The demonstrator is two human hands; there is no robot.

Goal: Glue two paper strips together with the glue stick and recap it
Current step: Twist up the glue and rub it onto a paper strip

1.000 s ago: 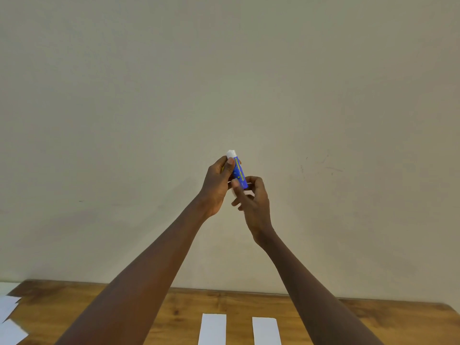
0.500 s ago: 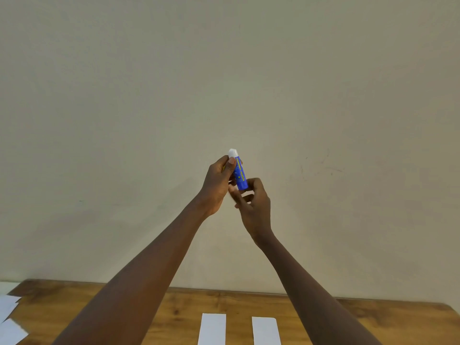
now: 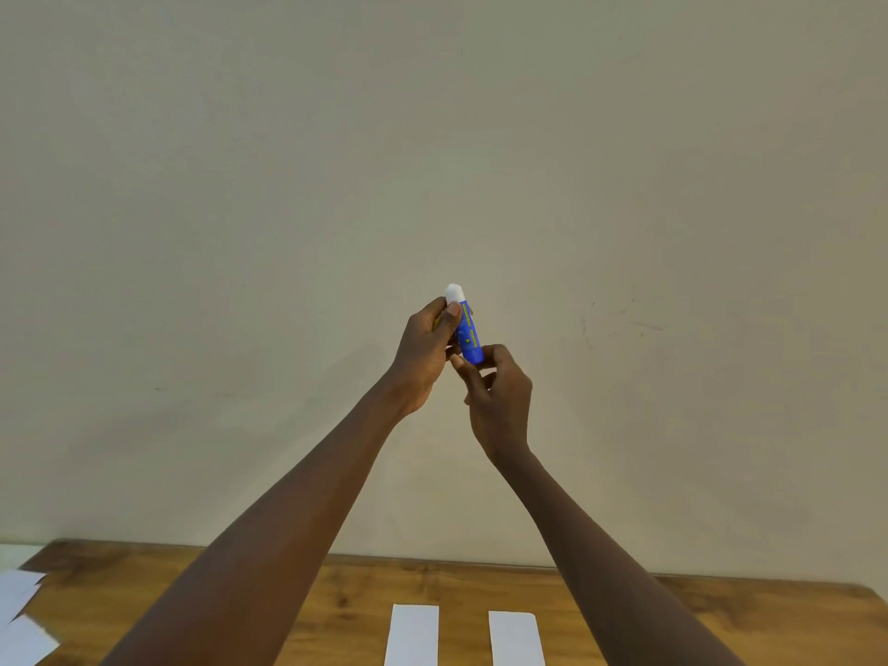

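Both hands up in front of the wall, well above the counter. Glue stick is held between them, roughly upright with a slight tilt, blue body with yellow-green print, white rounded tip on top; can't tell whether that tip is the cap or bare glue. Left hand grips the upper body, fingers curled round it, thumb pressed on the front just below the white tip. Right hand pinches the bottom end with thumb and fingertips, other fingers loosely curled. Two white strips lie flat on the counter at the bottom edge of view: left paper strip and right paper strip, side by side, parallel, apart with bare wood between them, both cut off by the frame. Loose paper sheets at the counter's far left corner.
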